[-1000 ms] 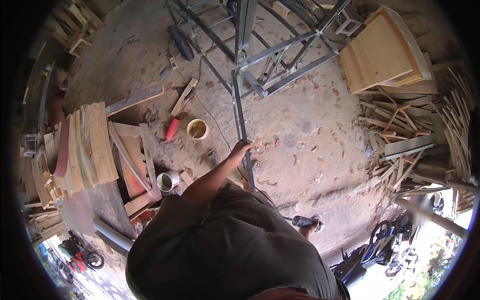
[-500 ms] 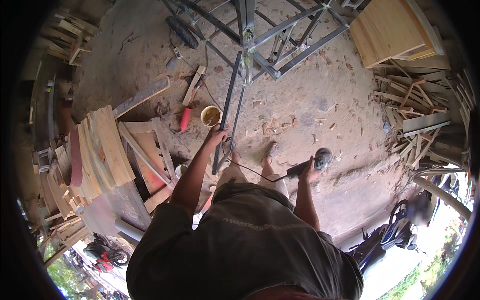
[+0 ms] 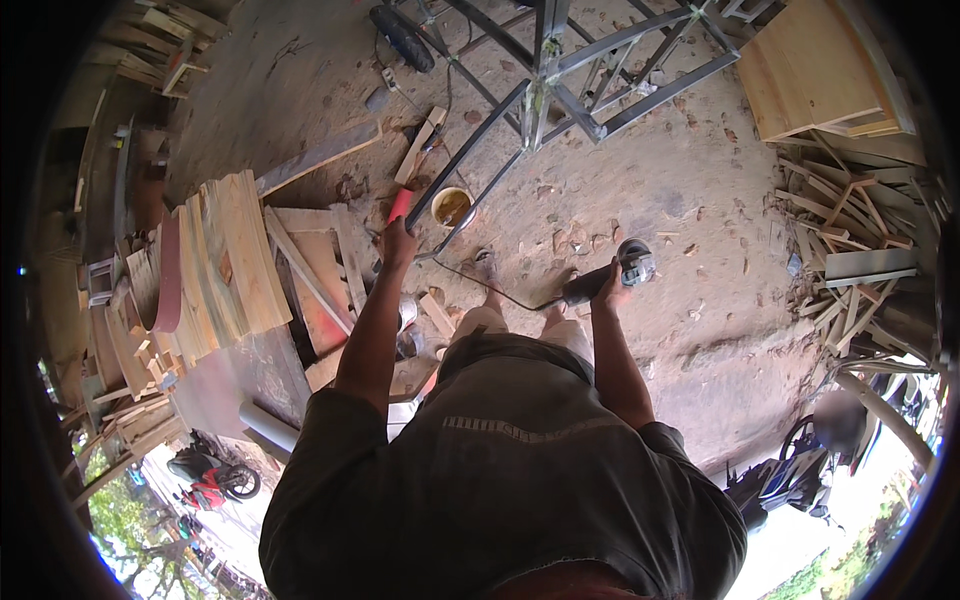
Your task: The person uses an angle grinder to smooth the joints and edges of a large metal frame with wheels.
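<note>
My left hand (image 3: 397, 240) is closed round a dark metal bar of the welded steel frame (image 3: 541, 85), which stands in front of me. In my right hand (image 3: 612, 288) is an angle grinder (image 3: 590, 285), held out to the right with its round guard end (image 3: 636, 262) pointing away. A black cord runs from the grinder leftward past my feet. Close beside my left hand, a bucket (image 3: 452, 207) with yellowish contents stands on the ground. A red cylindrical object (image 3: 401, 204) lies partly behind the bar and my hand.
Planks and a wooden panel (image 3: 225, 270) are stacked at the left. Scrap wood (image 3: 850, 220) is heaped at the right below a wooden cabinet-like piece (image 3: 820, 70). A motorbike (image 3: 785, 480) stands at the lower right, a red one (image 3: 215, 480) at the lower left. Bits of debris dot the ground.
My left hand has moved left and up with the bar, which now slants more. The frame and surroundings appear shifted right in view. The grinder stays in my right hand, a little higher.
</note>
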Tool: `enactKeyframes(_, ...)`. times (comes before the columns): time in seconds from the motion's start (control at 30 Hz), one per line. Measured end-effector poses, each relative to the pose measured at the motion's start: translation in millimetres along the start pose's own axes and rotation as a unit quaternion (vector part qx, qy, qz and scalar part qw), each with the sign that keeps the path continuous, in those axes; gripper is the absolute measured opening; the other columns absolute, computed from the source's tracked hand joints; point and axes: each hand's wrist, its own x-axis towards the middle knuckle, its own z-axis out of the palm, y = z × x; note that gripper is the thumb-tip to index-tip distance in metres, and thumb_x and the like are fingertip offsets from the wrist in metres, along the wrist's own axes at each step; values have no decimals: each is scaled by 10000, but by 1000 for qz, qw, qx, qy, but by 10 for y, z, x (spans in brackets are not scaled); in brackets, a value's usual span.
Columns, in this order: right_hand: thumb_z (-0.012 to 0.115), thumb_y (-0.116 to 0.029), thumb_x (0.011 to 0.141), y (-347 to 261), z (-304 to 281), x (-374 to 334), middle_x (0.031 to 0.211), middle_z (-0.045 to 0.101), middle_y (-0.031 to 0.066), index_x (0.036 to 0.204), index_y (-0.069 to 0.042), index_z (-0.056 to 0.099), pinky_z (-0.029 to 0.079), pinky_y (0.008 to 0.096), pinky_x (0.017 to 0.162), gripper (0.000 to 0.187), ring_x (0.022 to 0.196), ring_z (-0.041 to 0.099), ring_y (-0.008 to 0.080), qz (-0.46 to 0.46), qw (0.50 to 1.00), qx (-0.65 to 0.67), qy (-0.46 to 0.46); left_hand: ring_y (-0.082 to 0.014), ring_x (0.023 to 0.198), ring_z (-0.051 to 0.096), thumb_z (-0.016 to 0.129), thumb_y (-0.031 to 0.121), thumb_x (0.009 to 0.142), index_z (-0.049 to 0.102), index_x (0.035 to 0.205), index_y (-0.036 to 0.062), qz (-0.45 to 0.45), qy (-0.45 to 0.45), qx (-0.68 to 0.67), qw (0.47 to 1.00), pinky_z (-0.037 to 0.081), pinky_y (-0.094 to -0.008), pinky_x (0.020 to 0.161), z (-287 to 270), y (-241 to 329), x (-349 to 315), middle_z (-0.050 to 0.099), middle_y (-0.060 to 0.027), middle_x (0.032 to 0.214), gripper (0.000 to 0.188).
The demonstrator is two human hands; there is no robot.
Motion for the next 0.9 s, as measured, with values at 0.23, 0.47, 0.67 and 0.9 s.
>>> enactKeyframes(0.23, 897, -262, 724, 643, 282, -50, 1119, 687, 114, 1224, 17, 640, 566, 414, 782, 627, 927, 670, 251, 211, 968, 133, -37, -405, 1027, 675, 679, 300, 910, 633, 1233, 132, -50, -82, 41, 995, 521, -501, 867, -253, -62, -329, 710, -210, 1071, 367)
enactKeyframes(0.47, 896, -188, 683, 1326, 585, -301, 1227, 624, 141, 1381, -10, 501, 478, 418, 981, 822, 1103, 605, 285, 38, 996, 20, -77, -393, 1035, 678, 689, 322, 898, 590, 1368, 167, -26, -123, 34, 991, 518, -488, 907, -344, 33, -376, 714, -193, 1096, 505)
enactKeyframes(0.67, 840, -76, 726, 811, 686, -422, 1025, 658, 68, 1223, -46, 561, 523, 355, 836, 571, 884, 636, 200, 28, 987, 80, -135, -430, 1192, 585, 724, 290, 853, 681, 1227, 131, 60, -88, 143, 984, 497, -501, 937, -409, -178, -87, 622, -250, 1238, 409)
enactKeyframes(0.9, 810, -136, 817, 92, 217, -170, 1020, 683, 64, 1177, -44, 627, 532, 365, 807, 414, 911, 660, 198, 42, 980, 162, -111, -374, 1083, 662, 745, 245, 855, 694, 1093, 105, 3, -49, 132, 990, 545, -463, 879, -625, -478, 825, 620, -234, 1230, 281)
